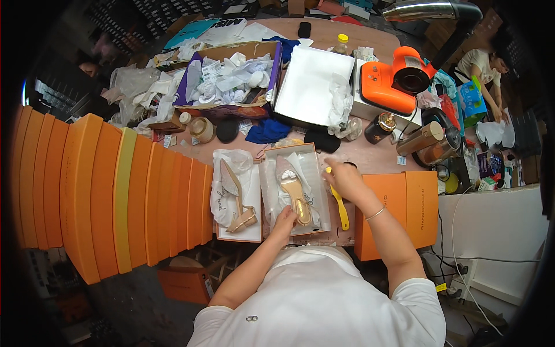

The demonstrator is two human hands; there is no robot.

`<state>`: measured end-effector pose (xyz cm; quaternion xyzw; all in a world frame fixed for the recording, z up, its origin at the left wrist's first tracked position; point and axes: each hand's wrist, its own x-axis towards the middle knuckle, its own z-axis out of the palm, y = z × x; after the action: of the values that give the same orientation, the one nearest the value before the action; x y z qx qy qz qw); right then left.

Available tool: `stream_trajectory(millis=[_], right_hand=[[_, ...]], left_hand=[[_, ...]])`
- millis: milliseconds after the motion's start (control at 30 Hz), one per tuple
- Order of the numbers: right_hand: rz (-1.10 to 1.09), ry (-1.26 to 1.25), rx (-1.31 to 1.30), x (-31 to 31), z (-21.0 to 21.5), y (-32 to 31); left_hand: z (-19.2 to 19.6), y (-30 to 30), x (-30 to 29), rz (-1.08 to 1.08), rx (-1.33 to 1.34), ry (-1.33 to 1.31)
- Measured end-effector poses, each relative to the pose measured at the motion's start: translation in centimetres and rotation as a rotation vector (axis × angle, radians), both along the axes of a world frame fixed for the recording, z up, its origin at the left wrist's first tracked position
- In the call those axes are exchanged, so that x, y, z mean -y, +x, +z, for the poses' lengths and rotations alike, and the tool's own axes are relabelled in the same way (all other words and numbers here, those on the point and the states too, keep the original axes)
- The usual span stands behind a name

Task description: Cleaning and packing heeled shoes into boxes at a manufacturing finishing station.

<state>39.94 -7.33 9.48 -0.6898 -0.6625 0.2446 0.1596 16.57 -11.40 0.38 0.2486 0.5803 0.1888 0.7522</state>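
My left hand (282, 224) grips the heel end of a beige pointed slingback shoe (295, 196), which lies sole up on tissue in an open shoebox (322, 222). Beside it, on white paper at the left, lies another such shoe (232, 194), turned on its side with its block heel toward me. Just right of the open box, my right hand (347, 180) has its fingers closed around the upper end of a long yellow tool (341, 209). What sort of tool it is cannot be made out, since my fingers cover part of it.
A long row of orange shoeboxes (107, 196) stands at the left, and more orange boxes (384, 217) lie at the right. Farther back are a purple box (185, 87) of crumpled paper, a white box lid (315, 81), an orange machine (387, 87) and jars. A person (485, 69) works at the far right.
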Motion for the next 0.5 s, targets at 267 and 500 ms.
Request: stream_trajectory(millis=[267,500], right_hand=[[0.312,-0.227,-0.244,7.6,-4.3,-7.8],[0.241,-0.148,-0.522,9.0,2.0,-5.5]], left_hand=[[-2.9,1.5,-0.6,0.145,0.054,0.063],[7.5,3.2,2.0,0.074,0.078,0.459]])
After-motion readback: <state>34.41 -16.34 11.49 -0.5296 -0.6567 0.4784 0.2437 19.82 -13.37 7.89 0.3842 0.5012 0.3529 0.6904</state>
